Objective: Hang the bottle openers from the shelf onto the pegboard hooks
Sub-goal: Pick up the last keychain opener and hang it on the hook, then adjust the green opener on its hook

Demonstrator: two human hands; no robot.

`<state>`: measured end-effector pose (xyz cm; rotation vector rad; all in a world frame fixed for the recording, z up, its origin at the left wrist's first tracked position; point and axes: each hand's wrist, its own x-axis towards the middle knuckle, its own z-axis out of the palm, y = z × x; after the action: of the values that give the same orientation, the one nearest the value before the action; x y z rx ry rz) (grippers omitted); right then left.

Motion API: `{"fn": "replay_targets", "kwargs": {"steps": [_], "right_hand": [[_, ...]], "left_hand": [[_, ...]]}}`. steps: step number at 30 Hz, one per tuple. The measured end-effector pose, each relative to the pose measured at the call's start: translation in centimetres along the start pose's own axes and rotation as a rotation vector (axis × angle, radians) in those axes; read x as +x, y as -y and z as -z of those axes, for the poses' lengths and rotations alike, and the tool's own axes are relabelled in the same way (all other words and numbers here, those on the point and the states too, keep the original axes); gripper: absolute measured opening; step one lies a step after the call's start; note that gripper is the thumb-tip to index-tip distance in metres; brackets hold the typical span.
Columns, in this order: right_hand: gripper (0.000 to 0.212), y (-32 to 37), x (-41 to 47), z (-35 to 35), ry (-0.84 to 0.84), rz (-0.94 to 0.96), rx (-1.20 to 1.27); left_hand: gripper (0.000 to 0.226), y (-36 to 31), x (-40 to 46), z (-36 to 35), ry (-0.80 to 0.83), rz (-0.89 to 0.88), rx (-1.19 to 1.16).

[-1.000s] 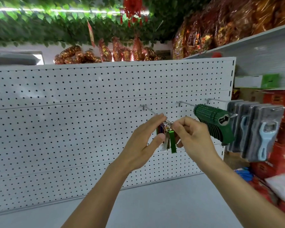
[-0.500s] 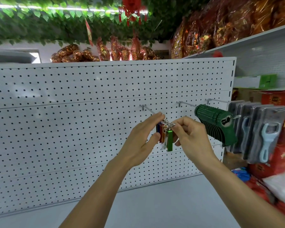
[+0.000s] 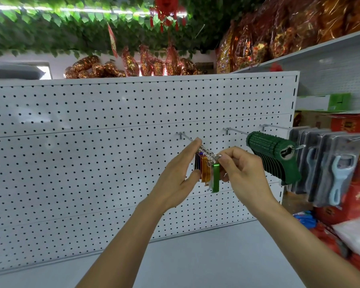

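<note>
Bright even light from a ceiling strip light above the pegboard, soft shadows, blurred leaves, wide-angle edge bending.

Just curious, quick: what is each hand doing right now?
Left hand: open, straight fingers steadying the keychain bottle openers on the hook.
Right hand: closed, pinching the key ring of the green bottle opener.

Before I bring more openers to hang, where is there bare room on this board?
The pegboard is bare left of the leftmost hook, and above the hook row. It is crowded rightward: both hands work the keyring openers there, then come the green openers and the carded blue openers.
</note>
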<state>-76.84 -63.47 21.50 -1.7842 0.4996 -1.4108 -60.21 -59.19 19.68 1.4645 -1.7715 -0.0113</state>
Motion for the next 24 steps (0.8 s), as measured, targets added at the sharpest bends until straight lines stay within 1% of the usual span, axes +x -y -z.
{"fn": "replay_targets", "kwargs": {"steps": [6,10,14,17,20,22,24], "right_hand": [[0.022,-0.6,0.2,0.1,-0.009,0.004,-0.024],[0.021,-1.0,0.2,0.2,-0.009,0.026,-0.048],[0.018,-1.4,-0.4,0.4,-0.019,0.045,-0.124],[0.012,-1.8,-1.4,1.3,-0.058,0.075,-0.262],[0.014,-2.1,-2.6,2.7,-0.131,0.177,-0.361],[0.016,-2.4,-3.1,4.0,-0.190,0.282,-0.422],[0.018,-3.1,-3.1,5.8,-0.248,0.358,-0.463]], "left_hand": [[0.074,0.4,0.4,-0.1,0.003,-0.016,0.038],[0.077,0.2,0.1,0.0,-0.017,-0.099,0.079],[0.065,-0.1,-0.2,-0.1,-0.065,-0.166,0.112],[0.053,-1.2,-0.8,0.0,-0.167,-0.158,0.076],[0.043,-3.8,-1.4,0.0,-0.318,-0.141,0.019],[0.038,-6.1,-1.8,-0.1,-0.411,-0.188,0.023],[0.038,-8.8,-2.0,-0.7,-0.461,-0.282,0.049]]}}
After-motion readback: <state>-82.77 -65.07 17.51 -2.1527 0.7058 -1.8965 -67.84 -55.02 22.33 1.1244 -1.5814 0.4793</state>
